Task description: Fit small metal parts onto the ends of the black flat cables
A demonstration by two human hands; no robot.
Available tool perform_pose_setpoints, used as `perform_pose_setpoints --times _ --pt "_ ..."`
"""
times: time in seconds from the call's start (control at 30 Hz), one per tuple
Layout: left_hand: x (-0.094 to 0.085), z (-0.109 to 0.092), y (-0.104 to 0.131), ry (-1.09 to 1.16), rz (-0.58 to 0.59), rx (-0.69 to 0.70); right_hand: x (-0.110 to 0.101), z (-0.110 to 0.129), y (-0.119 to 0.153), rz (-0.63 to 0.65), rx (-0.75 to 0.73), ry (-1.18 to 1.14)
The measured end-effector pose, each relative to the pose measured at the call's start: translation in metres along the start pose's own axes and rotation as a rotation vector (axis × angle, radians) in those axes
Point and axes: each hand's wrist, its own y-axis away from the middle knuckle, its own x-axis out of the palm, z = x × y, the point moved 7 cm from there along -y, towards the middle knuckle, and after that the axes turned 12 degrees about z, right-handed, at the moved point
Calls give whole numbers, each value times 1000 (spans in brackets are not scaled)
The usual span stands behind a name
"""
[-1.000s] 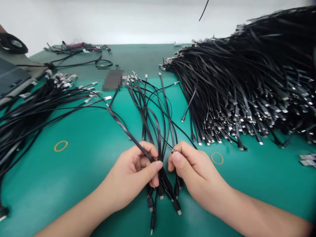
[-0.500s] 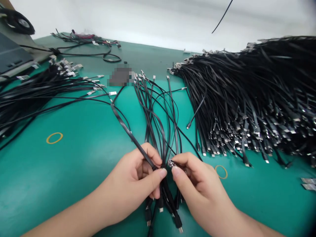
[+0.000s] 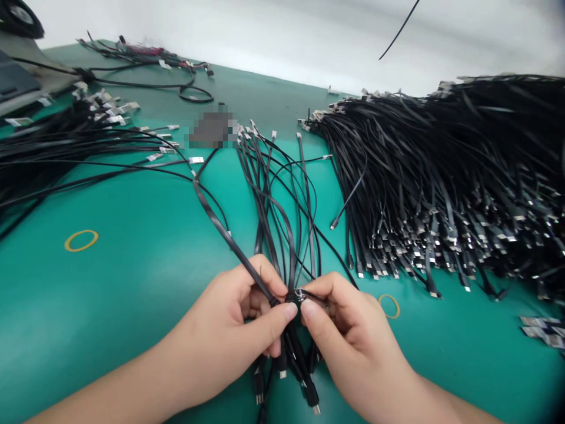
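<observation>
**Two-handed pinch, front centre**

Left hand [image 3: 238,330]: thumb and fingers closed on flat black rubbery cable [image 3: 236,246], over smooth green tabletop [image 3: 145,288]. Right hand [image 3: 353,330]: fingertips pinching small shiny silver metal piece [image 3: 301,294], type unclear. Cable probably light, bendy, slightly slick; best gripped at thicker black collar [image 3: 273,302]. Beyond: big black cable pile [image 3: 419,165].

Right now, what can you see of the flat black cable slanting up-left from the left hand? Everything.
The flat black cable looks like smooth, slightly glossy plastic or rubber, ribbon-shaped. It slants from the left hand up-left in frame, over the green tabletop, bending gently toward its far end. At its near end, a thicker black collar shows by the thumb; the fingers hold it there. Whether it touches the tabletop midway can't be told.
</observation>
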Motion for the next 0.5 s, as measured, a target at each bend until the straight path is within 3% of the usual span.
perform_pose_setpoints --times 0.5 --pt "-1 -4 -1 -29 -19 12 -2 3 0 0 5 9"
